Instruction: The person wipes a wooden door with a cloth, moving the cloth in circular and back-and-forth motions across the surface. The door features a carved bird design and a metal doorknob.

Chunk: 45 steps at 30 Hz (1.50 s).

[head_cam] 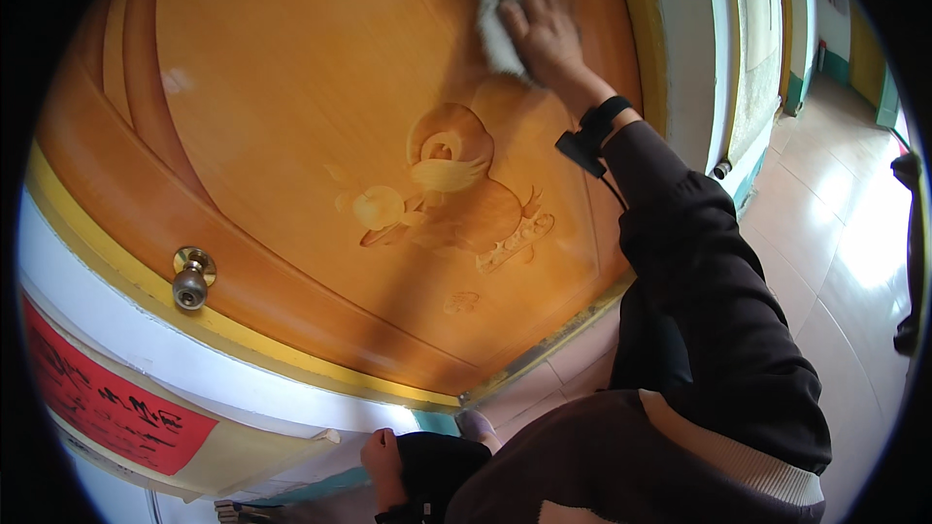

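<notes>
My right hand (pixel 547 36) lies spread over a whitish cloth (pixel 502 29), pressing it flat against an orange-brown wooden door (pixel 291 87). The cloth looks slightly blurred. A black strap with a small device (pixel 591 135) circles my right wrist, and a cable runs from it along the dark sleeve. Below the cloth, the door carries a carved or printed pattern (pixel 451 182) with a bird-like figure and round fruit shapes. My left hand (pixel 382 455) is low beside my body, curled into a fist, and nothing is visible in it.
A metal door knob (pixel 191 284) sticks out at the door's left edge. A yellow frame (pixel 240 338) borders the door. Red paper (pixel 116 400) with handwriting hangs on the wall at lower left. Tiled floor (pixel 823 247) runs along a corridor to the right, past a window (pixel 753 51).
</notes>
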{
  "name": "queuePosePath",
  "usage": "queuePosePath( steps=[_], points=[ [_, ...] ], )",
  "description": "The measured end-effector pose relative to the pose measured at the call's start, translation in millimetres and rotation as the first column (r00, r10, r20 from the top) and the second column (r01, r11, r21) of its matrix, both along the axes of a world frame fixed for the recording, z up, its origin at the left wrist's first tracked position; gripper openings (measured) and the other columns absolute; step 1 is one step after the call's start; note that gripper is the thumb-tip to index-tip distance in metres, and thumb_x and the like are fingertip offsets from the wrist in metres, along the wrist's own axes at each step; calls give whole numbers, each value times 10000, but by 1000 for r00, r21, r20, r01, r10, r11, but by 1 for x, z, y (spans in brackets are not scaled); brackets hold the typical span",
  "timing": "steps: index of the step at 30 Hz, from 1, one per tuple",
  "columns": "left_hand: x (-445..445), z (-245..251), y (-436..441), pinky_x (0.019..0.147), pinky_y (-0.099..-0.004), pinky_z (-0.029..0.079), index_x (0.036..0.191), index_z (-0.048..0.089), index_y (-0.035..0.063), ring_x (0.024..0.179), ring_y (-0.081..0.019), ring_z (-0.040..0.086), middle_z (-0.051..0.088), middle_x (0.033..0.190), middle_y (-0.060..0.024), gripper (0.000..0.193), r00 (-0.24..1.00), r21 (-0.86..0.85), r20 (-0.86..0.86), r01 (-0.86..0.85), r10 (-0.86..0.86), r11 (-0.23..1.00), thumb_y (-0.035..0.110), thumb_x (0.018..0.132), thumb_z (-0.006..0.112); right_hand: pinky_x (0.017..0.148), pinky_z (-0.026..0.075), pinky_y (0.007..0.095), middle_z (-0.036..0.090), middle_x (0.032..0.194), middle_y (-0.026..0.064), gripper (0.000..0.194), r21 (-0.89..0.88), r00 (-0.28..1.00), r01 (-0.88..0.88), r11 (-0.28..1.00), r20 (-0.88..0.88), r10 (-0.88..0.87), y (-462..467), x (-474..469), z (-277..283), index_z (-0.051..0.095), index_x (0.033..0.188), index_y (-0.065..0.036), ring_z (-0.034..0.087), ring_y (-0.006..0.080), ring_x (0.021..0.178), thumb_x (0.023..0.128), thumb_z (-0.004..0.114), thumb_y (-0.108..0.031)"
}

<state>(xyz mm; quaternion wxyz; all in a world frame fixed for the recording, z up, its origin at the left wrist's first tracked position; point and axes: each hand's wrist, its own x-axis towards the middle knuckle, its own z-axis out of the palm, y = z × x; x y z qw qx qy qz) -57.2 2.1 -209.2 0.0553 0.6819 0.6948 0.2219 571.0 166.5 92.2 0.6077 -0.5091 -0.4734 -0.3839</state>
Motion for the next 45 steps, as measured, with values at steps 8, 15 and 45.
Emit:
queuePosePath(
  steps=[8, 15, 45],
  points=[
    [3, 0, 0, 727, -472, 506, 922, 709, 32, 793, -411, 637, 669, 853, -220, 280, 999, 34, -29, 40, -39, 999, 281, 904, 581, 1218, 97, 440, 135, 1637, 178, 644, 0, 932, 36, 999, -362, -34, 4, 63, -129, 249, 1552, -56, 92, 351, 1513, 1050, 350, -446],
    [17, 8, 7, 720, -461, 507, 918, 702, 31, 789, -406, 638, 672, 854, -210, 284, 998, -47, -66, 17, -20, 999, 291, 905, 588, 1183, 93, 492, 141, 1614, 161, 651, -194, 493, -62, 979, -859, -139, 35, 76, -341, 199, 1556, -96, 124, 341, 1466, 1033, 355, -451],
    [-6, -5, 2, 744, -447, 532, 902, 742, 69, 797, -362, 674, 706, 860, -166, 279, 1000, 7, 24, -15, 14, 1000, 307, 887, 598, 1213, 42, 486, 174, 1624, 197, 859, 22, 985, 62, 998, -162, -58, 4, 98, 54, 200, 1563, -48, 114, 347, 1510, 963, 347, -646]
  ],
)
